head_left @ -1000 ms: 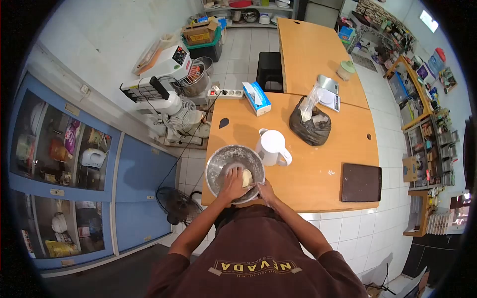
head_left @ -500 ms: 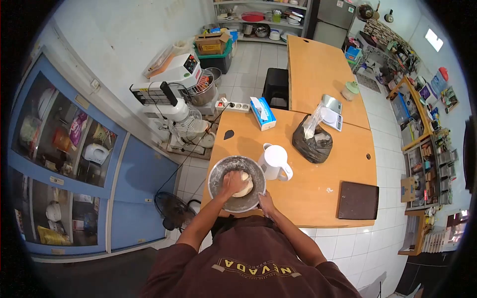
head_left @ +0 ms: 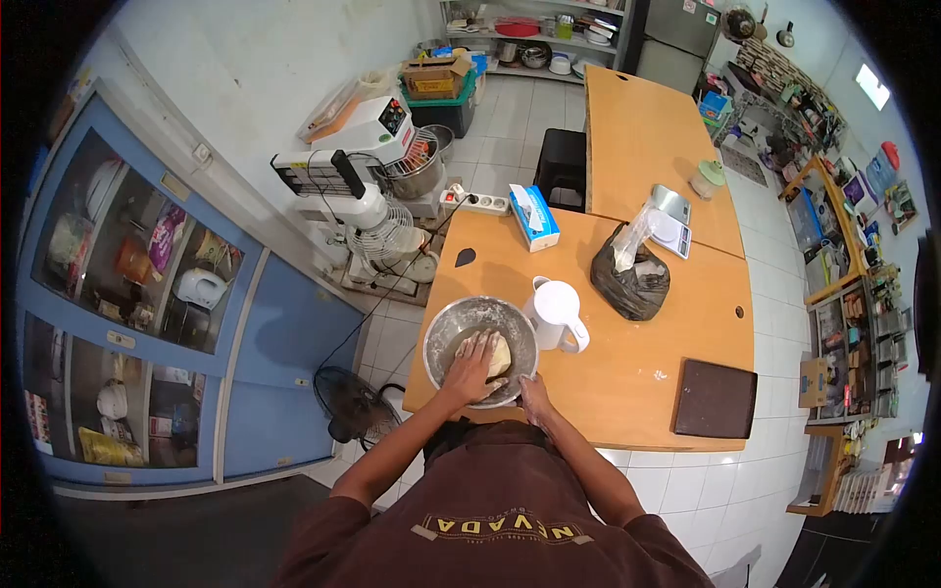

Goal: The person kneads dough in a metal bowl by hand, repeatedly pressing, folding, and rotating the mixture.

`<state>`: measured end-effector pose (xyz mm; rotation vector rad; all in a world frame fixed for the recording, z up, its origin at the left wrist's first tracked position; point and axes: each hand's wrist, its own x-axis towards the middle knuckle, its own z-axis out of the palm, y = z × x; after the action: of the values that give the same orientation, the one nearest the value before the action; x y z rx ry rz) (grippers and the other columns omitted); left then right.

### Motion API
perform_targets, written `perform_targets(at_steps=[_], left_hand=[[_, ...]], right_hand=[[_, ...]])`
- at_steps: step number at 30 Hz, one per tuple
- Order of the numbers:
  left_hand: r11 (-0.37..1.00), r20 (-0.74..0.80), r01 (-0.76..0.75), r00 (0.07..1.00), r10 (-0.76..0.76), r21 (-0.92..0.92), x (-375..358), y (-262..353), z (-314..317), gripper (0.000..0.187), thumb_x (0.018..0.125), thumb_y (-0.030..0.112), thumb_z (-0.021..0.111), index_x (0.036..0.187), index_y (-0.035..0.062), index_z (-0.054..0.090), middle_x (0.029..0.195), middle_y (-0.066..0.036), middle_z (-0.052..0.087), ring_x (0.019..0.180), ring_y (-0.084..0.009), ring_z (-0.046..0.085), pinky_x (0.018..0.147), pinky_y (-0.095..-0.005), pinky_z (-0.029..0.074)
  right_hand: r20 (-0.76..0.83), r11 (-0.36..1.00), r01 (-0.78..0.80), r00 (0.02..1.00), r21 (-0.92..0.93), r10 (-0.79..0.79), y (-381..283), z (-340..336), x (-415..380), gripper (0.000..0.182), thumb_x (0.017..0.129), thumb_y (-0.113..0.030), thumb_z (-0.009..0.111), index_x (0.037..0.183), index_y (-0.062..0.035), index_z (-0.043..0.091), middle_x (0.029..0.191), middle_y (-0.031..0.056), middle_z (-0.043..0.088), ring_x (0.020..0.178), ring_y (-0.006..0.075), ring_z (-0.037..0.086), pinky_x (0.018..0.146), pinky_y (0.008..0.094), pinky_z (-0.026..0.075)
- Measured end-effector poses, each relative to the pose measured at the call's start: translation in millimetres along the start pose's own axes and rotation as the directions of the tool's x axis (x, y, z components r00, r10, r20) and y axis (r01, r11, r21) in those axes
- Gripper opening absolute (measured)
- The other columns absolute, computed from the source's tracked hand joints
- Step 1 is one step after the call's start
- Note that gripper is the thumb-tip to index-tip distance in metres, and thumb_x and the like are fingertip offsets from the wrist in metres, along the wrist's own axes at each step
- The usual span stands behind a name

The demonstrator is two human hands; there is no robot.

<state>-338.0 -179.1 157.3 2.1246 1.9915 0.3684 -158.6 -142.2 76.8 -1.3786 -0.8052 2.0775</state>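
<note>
Dough lump sits inside the metal bowl at the near left corner of the wooden table; left hand is in the bowl, palm pressed flat on the dough, fingers spread loosely over it. Right hand grips the bowl's near rim, fingers curled on the edge. White jug stands just beside the bowl, touching or nearly so; black bag farther back, dark board well apart at the right.
</note>
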Motion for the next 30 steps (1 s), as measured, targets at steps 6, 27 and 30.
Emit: perform_targets(at_steps=[6, 27, 30], left_hand=[[0.99, 0.048, 0.132, 0.99, -0.13, -0.045, 28.5, -4.2, 1.5, 0.089, 0.084, 0.055, 0.073, 0.146, -0.0005, 0.042, 0.143, -0.026, 0.046, 0.133, -0.0421, 0.044, 0.112, -0.0529, 0.034], [0.948, 0.144, 0.067, 0.989, -0.023, -0.31, 34.5, -35.9, 40.1, 0.063, 0.08, 0.035, 0.077, 0.132, 0.0034, 0.062, 0.111, -0.033, 0.065, 0.108, -0.0443, 0.064, 0.098, -0.0499, 0.047], [0.975, 0.049, 0.044, 0.998, -0.034, -0.217, 17.7, -28.8, 32.7, 0.069, 0.079, 0.03, 0.079, 0.138, 0.0046, 0.055, 0.117, -0.03, 0.059, 0.108, -0.0434, 0.059, 0.099, -0.049, 0.045]], right_hand=[[0.045, 0.987, 0.095, 0.995, -0.128, -0.09, 16.4, -9.8, 21.8, 0.034, 0.098, -0.013, 0.05, 0.128, 0.003, 0.055, 0.109, 0.0159, 0.068, 0.093, 0.0261, 0.069, 0.077, 0.0394, 0.058], [-0.012, 0.944, 0.16, 0.985, -0.289, -0.17, 35.3, -28.2, 38.0, 0.042, 0.095, -0.023, 0.056, 0.125, 0.0054, 0.062, 0.11, 0.0208, 0.071, 0.1, 0.0272, 0.067, 0.084, 0.0392, 0.053], [-0.07, 0.897, 0.145, 0.979, -0.418, -0.191, 23.8, -18.5, 23.1, 0.041, 0.095, -0.023, 0.057, 0.126, 0.0044, 0.062, 0.11, 0.0211, 0.071, 0.098, 0.0275, 0.067, 0.085, 0.0397, 0.052]])
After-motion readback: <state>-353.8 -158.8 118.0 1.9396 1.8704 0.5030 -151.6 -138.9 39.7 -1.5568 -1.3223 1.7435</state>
